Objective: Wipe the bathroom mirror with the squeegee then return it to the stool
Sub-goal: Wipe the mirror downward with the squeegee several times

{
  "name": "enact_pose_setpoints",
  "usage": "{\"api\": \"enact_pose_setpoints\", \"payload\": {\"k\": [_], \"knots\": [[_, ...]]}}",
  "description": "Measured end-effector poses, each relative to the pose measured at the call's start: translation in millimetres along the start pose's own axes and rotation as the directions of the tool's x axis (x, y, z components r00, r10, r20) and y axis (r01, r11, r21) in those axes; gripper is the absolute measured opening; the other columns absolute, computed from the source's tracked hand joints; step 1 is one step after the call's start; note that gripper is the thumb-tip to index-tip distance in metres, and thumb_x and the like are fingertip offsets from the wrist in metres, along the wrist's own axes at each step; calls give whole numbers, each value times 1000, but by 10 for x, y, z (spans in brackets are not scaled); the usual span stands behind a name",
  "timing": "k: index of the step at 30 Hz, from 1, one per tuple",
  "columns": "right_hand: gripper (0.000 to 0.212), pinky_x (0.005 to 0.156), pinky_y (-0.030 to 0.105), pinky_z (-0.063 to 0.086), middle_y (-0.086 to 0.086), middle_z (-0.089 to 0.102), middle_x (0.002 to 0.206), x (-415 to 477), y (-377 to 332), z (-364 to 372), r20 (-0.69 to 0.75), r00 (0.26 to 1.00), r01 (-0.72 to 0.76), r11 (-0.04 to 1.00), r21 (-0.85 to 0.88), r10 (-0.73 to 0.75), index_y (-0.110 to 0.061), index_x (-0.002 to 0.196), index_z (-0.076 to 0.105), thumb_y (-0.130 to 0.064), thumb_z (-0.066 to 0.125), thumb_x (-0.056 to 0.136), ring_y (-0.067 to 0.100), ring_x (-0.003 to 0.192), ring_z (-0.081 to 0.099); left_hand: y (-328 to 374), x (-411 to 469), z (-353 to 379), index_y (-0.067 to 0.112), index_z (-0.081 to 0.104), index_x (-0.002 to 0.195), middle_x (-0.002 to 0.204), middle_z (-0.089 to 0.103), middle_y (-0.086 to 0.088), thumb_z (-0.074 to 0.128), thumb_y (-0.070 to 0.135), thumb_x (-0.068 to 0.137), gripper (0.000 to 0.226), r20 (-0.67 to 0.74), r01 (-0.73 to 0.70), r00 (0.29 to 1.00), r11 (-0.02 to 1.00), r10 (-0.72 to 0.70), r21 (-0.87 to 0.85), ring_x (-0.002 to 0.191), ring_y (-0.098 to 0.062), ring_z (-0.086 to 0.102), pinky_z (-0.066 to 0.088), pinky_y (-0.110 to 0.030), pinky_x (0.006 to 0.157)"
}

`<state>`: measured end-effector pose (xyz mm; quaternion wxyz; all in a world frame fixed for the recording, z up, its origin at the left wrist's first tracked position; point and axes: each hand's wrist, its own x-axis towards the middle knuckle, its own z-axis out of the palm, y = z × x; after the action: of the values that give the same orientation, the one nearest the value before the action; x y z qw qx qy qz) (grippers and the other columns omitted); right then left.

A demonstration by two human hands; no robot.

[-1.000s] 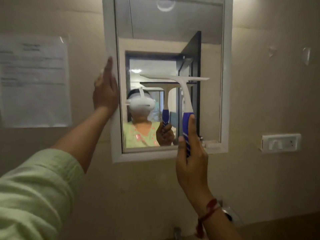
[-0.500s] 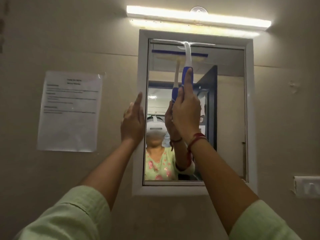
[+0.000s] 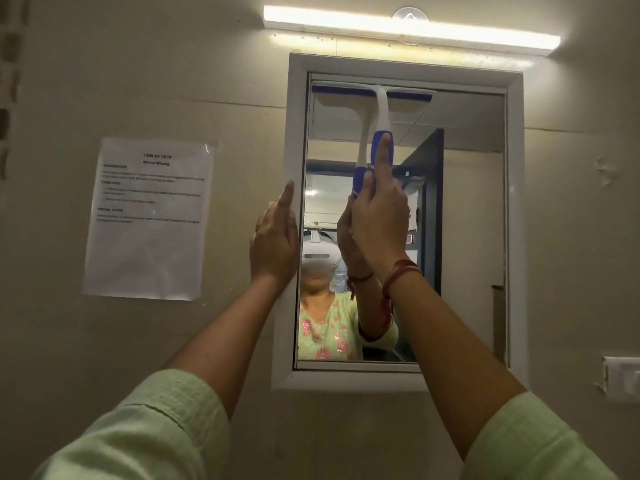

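right hand [image 3: 379, 223] wraps the squeegee [image 3: 381, 133] handle, blade at the mirror [image 3: 467, 237] top, upper centre; left hand [image 3: 275, 244] flat, fingers spread narrowly on the frame.

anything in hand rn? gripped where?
Right hand holds the squeegee by its blue handle. Left hand holds nothing, flat on the mirror frame.

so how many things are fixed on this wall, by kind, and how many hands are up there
mirror: 1
tube light: 1
paper notice: 1
switch plate: 1
squeegee: 1, held in the right hand, blade at the top of the glass
left hand: 1, open against the mirror frame
hands: 2
total: 7
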<state>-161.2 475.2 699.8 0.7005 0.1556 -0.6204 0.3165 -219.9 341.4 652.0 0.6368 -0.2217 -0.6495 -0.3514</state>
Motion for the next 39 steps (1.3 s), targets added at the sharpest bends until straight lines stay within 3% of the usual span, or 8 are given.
{"api": "enact_pose_setpoints", "payload": {"k": [14, 20, 25, 29, 35, 39], "knots": [[62, 64, 23, 40, 18, 62, 93, 41, 19, 54, 2, 999, 39, 991, -129, -39, -15, 146, 14, -14, 48, 94, 10, 71, 47, 12, -3, -5, 26, 21, 143, 129, 54, -13, 27, 29, 97, 47, 12, 5, 1000, 1000, -5, -26, 118, -27, 49, 45, -40, 90], [68, 67, 27, 46, 19, 63, 99, 34, 8, 30, 34, 998, 50, 977, -209, -44, -14, 146, 14, -13, 53, 91, 19, 75, 57, 26, -14, -13, 27, 20, 143, 131, 52, -13, 27, 30, 97, 47, 20, 17, 1000, 999, -16, -28, 122, -29, 46, 45, -43, 92], [66, 69, 34, 53, 20, 61, 96, -74, -10, -22, 65, 998, 33, 979, -200, -20, -17, 147, 8, -12, 47, 94, 24, 76, 62, 43, -12, -25, 27, 19, 143, 131, 52, -13, 27, 30, 96, 47, 20, 15, 1000, 999, -14, -38, 120, -29, 47, 46, -44, 91], [64, 66, 32, 53, 19, 60, 91, -280, 2, -51, 89, 996, 32, 987, -160, -17, -18, 147, 6, -14, 43, 95, 22, 72, 59, 40, -13, -25, 28, 19, 142, 132, 51, -13, 28, 28, 98, 46, 24, 20, 1000, 999, -19, -47, 122, -29, 46, 46, -46, 93], [72, 65, 28, 51, 15, 59, 88, -500, 58, -82, 119, 993, 35, 986, -164, -16, -30, 138, -10, -16, 46, 95, 17, 70, 58, 9, -11, -3, 28, 14, 144, 148, 34, -6, 30, 27, 99, 47, 31, 79, 997, 993, -77, -88, 133, -27, 36, 37, -43, 101], [77, 63, 34, 53, 15, 57, 85, -797, 109, -151, 148, 989, 24, 987, -158, 0, -35, 137, -16, -19, 46, 94, 17, 66, 55, -13, -15, 20, 25, 9, 145, 148, 34, -10, 28, 33, 97, 52, 41, 144, 989, 977, -139, -155, 132, -26, 37, 32, -41, 102]]}}
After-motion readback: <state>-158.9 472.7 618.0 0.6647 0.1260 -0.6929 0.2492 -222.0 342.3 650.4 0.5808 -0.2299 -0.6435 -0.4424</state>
